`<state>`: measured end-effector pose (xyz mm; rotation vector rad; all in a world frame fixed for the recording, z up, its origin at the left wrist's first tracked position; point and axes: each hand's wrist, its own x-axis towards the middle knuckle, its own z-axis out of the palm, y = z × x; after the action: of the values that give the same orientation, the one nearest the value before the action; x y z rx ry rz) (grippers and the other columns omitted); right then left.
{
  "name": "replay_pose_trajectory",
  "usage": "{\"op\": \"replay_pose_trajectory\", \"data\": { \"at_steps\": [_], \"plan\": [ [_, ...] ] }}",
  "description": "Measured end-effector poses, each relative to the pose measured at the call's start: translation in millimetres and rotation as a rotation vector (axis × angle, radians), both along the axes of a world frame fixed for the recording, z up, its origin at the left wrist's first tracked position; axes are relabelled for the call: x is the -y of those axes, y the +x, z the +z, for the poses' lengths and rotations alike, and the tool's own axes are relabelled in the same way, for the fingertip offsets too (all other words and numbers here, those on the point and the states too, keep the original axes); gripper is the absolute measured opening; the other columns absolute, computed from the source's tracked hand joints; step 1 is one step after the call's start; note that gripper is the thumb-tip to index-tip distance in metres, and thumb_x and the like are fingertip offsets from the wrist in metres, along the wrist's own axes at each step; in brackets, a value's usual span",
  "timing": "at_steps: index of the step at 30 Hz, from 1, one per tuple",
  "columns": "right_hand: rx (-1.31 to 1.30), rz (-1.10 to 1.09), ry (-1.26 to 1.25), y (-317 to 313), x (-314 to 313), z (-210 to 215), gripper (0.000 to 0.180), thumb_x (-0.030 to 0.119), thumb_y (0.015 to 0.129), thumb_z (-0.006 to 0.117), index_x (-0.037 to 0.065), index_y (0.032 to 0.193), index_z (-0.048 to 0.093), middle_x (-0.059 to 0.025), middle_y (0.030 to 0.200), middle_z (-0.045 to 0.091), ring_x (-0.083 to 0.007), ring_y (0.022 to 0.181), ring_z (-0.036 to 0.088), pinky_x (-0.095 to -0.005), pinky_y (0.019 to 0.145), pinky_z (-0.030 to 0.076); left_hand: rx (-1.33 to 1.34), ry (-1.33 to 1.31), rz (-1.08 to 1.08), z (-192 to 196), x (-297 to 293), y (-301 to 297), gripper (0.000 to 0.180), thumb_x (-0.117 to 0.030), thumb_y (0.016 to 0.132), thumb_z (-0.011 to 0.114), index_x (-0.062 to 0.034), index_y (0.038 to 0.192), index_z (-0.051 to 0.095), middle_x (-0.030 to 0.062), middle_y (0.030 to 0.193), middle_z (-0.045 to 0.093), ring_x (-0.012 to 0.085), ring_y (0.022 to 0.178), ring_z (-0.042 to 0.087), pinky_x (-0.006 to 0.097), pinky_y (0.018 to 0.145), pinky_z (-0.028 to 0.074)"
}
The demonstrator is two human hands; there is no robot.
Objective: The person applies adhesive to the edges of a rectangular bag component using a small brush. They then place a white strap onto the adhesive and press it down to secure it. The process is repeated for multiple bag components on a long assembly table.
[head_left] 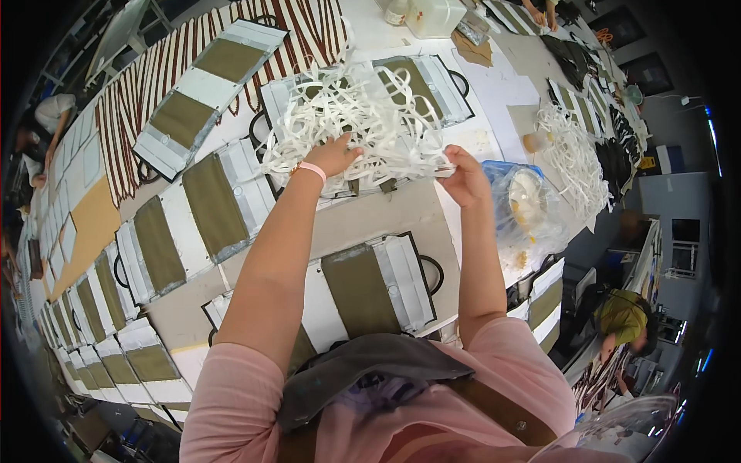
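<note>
A tangled heap of narrow white strips [340, 104] lies over flat bag panels in front of me. My left hand [330, 158] rests at the heap's near edge, thumb and fingers apart among the strips; some fingertips are hidden. At the heap's right end my right hand [468, 179] is closed in a pinch on white strips [443, 163]. Clear plastic may lie there too, but I cannot make it out well. Under the heap lies a white and olive bag panel [421, 86] with a black handle [461, 82].
More panels [363, 282] lie nearest me and to the left. Brown and white straps [147, 116] hang in rows at the far left. On the right stand a plastic-wrapped tub [526, 197] and another white strip heap [575, 158]. Other people [625, 320] work around the table.
</note>
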<state>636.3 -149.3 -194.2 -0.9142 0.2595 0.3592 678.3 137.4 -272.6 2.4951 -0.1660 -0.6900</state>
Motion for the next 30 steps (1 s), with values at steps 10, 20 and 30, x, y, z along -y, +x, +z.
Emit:
{"op": "replay_pose_trajectory", "data": {
  "at_steps": [10,20,30],
  "plan": [
    [0.371,-0.395,-0.687,-23,14,81,0.009,0.002,0.083,0.055,0.002,0.084,0.064,-0.0048,0.076,0.062,-0.0089,0.056,0.049,-0.0204,0.051,0.038,-0.096,-0.001,0.03,4,3,7,0.081,-0.072,0.083,0.029,-0.0195,0.145,0.024,0.0255,0.146,0.023,0.0396,0.129,0.037,0.043,0.106,0.032],
    [1.146,-1.29,-0.476,-103,125,232,0.012,-0.008,0.082,0.052,0.0,0.09,0.056,-0.0157,0.084,0.057,-0.0212,0.066,0.056,-0.0291,0.055,0.047,-0.049,0.111,0.088,-4,10,6,0.078,-0.064,0.086,0.036,-0.0113,0.142,0.031,0.0248,0.141,0.035,0.0381,0.128,0.039,0.043,0.104,0.033],
    [1.301,-1.13,-0.498,-154,100,277,0.017,-0.003,0.089,0.051,-0.005,0.105,0.054,-0.0203,0.096,0.058,-0.0245,0.08,0.057,-0.0318,0.071,0.051,0.25,0.284,0.124,50,30,-8,0.031,-0.027,0.092,0.047,-0.0208,0.121,0.054,0.0147,0.118,0.057,0.03,0.108,0.057,0.065,0.095,0.03]
  ]
}}
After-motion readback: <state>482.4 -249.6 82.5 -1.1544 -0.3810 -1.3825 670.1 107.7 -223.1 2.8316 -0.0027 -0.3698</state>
